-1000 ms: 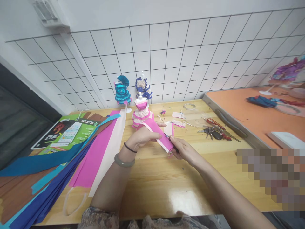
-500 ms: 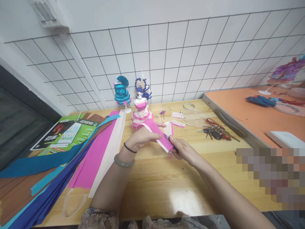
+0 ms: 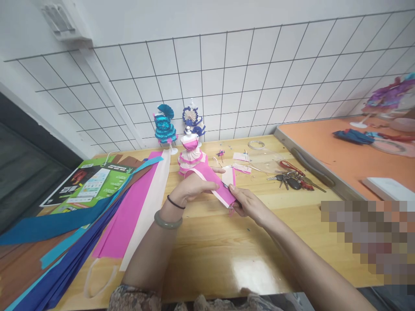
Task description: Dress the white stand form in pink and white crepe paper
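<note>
My left hand [image 3: 196, 188] is closed on a pink paper strip [image 3: 223, 196] with white edges, thumb on top and index finger stretched out past it. At the strip's right end, my right hand [image 3: 249, 204] grips scissors [image 3: 226, 186]; a bit of metal blade shows against the paper, while the dark handles are mostly hidden in the fingers. Just behind the left hand stands a small white dress form in a ruffled pink and white paper dress [image 3: 192, 159]. A white paper piece with a pink edge [image 3: 228, 175] lies beyond the strip.
Two more dressed forms, one teal [image 3: 165, 127] and one blue and cream [image 3: 194, 119], stand by the wall. Long coloured paper strips [image 3: 129, 207] cover the left side. Keys [image 3: 293, 181] and a tape roll [image 3: 256, 145] lie right. An orange table [image 3: 324, 138] adjoins.
The view has shifted very slightly. Both hands keep the same hold on the strip and scissors, with no clear movement.
</note>
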`<state>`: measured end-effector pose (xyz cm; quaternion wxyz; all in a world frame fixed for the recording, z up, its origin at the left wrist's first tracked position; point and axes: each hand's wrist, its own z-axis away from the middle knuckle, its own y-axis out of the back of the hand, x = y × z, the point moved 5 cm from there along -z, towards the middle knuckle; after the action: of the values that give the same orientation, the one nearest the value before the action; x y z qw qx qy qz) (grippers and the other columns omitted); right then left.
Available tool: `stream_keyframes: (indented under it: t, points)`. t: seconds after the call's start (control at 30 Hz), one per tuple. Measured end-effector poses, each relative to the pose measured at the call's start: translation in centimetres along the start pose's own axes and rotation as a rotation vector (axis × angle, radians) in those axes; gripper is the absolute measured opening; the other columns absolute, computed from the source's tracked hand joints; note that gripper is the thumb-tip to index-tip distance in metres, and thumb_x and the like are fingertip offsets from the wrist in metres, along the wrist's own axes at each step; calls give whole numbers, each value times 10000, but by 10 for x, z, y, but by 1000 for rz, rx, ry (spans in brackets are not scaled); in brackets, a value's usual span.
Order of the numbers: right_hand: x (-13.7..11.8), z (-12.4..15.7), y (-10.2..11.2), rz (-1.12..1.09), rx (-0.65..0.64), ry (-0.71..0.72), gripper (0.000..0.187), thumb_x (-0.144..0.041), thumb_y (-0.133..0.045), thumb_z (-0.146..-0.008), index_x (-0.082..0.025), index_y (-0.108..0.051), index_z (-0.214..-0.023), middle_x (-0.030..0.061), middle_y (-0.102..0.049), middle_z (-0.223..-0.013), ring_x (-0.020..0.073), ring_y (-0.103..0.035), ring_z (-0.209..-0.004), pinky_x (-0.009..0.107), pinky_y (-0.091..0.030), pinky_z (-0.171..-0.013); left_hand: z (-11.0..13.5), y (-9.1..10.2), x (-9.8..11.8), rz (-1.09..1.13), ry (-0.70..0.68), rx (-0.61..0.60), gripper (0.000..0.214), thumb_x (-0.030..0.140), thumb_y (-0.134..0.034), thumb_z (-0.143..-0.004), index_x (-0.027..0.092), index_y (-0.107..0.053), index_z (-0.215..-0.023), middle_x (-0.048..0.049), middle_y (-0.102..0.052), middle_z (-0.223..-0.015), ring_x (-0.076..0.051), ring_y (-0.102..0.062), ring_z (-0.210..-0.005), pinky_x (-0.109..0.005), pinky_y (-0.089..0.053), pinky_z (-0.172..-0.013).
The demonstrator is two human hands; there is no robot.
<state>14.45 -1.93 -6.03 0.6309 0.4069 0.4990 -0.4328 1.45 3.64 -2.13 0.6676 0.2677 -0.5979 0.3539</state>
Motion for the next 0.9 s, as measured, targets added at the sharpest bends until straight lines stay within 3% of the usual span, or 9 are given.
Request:
stream_keyframes:
  t: [0.57,0.9]
  points:
    - [4,-5,2,32,48,7,517,-665,-366,-803,-205,-386,-569,-75,-307,-418,71,-282,-355,226,-218,-378,-1,1,-1,1,3,-10,556,136,-686,-642,160,-555,-1181,-12,-629,-746,-121,-567,-716,-252,-456,-662]
    - [3,-5,2,45,51,13,540,-669,-355,-807,-195,-438,-562,-58,-352,-412,80,-294,-364,231,-228,-383,1,4,0,-25,11,-26,558,199,-726,-647,187,-556,-1178,-28,-650,-815,-146,-591,-785,-275,-486,-699]
